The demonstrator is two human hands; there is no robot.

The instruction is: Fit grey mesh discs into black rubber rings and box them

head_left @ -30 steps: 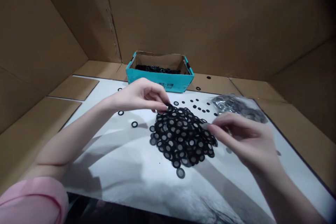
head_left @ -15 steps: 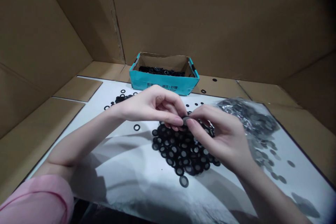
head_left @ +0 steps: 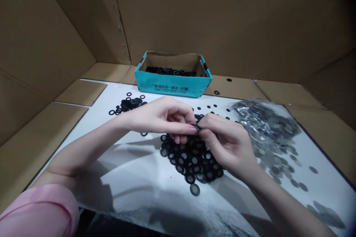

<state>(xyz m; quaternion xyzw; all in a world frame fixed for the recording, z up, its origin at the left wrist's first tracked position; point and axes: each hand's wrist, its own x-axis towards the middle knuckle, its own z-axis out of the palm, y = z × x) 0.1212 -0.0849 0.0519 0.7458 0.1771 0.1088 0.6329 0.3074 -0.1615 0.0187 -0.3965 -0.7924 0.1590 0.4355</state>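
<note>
A dark ring (head_left: 197,127) is pinched between the two hands, above the near-middle of the white sheet (head_left: 133,185). The left hand (head_left: 164,118) grips its left edge with thumb and fingers, the other fingers curled; the right hand (head_left: 229,139) pinches its right edge. Beneath them sits a pile (head_left: 191,159) of black rings with grey centres. To the right lie loose grey discs (head_left: 280,163) and a clear bag (head_left: 264,120) of more; to the left, a cluster (head_left: 130,104) of black rings. Behind stands a turquoise box (head_left: 174,86) holding black rings.
</note>
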